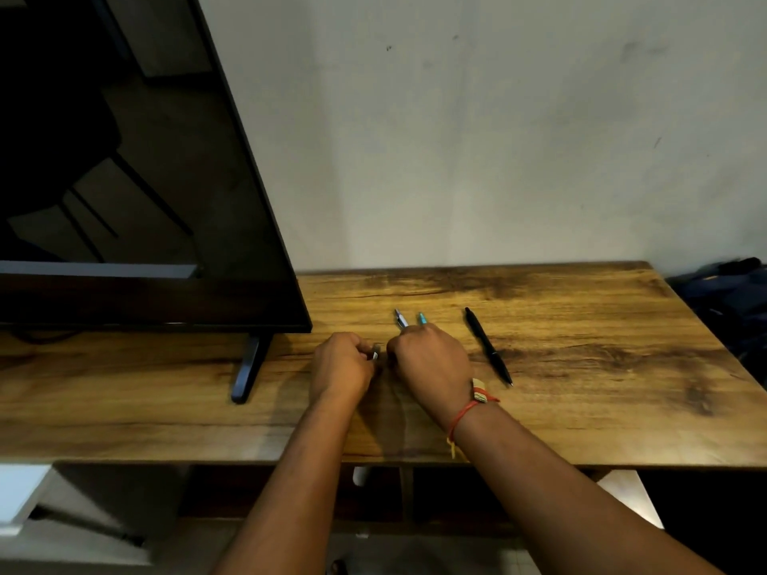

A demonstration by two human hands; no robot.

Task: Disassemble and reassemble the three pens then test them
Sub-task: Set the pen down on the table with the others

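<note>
Three pens: my right hand clamps grey pen, left hand pinches a part; black pen lies free, surface open rightward.

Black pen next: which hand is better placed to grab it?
Right. The right hand sits close beside the black pen; the left hand is farther off, beyond the right one, and is pinching a small part.
</note>
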